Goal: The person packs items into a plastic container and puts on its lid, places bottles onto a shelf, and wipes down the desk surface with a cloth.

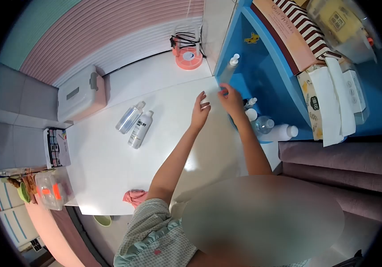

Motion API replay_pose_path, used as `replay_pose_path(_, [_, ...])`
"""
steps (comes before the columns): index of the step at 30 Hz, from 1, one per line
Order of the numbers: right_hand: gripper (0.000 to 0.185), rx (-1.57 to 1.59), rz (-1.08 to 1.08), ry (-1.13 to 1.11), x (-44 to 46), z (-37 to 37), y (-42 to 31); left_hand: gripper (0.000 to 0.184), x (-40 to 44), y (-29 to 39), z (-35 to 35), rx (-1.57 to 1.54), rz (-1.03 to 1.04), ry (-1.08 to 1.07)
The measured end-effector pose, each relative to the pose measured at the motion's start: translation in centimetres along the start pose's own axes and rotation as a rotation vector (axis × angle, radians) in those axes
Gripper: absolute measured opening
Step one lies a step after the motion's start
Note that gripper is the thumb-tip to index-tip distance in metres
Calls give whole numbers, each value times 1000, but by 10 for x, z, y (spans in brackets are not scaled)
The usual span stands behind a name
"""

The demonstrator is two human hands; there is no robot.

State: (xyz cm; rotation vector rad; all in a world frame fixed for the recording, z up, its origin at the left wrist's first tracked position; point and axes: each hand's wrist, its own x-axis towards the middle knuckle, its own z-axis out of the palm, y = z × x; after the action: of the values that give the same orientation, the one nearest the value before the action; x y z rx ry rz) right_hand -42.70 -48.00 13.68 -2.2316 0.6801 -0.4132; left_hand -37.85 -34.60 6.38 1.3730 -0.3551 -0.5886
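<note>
My left hand (200,112) is above the white tabletop (164,171), its fingers apart and nothing in them. At the front edge of the blue shelf, my right hand (231,100) has bent fingers with a gap between them. Just beyond its fingertips stands a clear bottle with a white top (229,68); whether they touch it I cannot tell. Beside my right wrist are a small pump bottle (250,103), a clear bottle (264,125) and a white bottle (283,132). On the table to the left lie a clear bottle (130,118) and a white bottle with dark lettering (140,129).
The blue shelf (284,95) borders the table on the right, with boxes and a tissue pack (314,104) on it. A pink-based stand (188,59) is at the back, a white case (82,95) at the back left. A pink cloth (135,197) lies at the near edge.
</note>
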Motion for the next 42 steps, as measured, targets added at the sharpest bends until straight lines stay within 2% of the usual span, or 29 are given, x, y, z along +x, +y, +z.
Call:
replay_pose_path(4, [29, 88, -6, -154, -30, 40, 2, 59, -38, 5, -33, 209, 56, 130])
replay_pose_path(11, [29, 201, -68, -346, -87, 124, -12, 57, -101, 16, -112, 887, 378, 389])
replay_pose_path(14, [31, 282, 51, -576, -101, 147, -36, 60, -123, 24, -148, 1078, 360, 471])
replay_pose_path(17, [34, 435, 201, -751, -105, 180, -48, 60, -134, 20, -180, 1080, 272, 565])
replay_pose_path(18, [35, 458, 242, -812, -105, 189, -50, 60, -136, 21, -191, 1118, 301, 588])
replay_pose_path(22, [37, 623, 403, -754, -107, 222, -68, 64, -136, 17, -223, 1176, 264, 609])
replay_pose_path(30, [35, 713, 513, -761, -96, 266, -77, 67, -119, 14, -250, 1308, -76, 356])
replay_pose_path(33, [36, 734, 542, -709, -95, 269, -80, 68, -113, 16, -256, 1296, -140, 281])
replay_pose_path(36, [35, 839, 619, -509, -92, 264, -76, 67, -111, 15, -256, 1176, -159, 265])
replay_pose_path(40, [36, 906, 436, -358, -71, 247, -56, 67, -116, 14, -233, 854, -63, 237])
replay_pose_path(42, [34, 995, 318, -263, -64, 227, -56, 68, -113, 15, -215, 692, -133, 198])
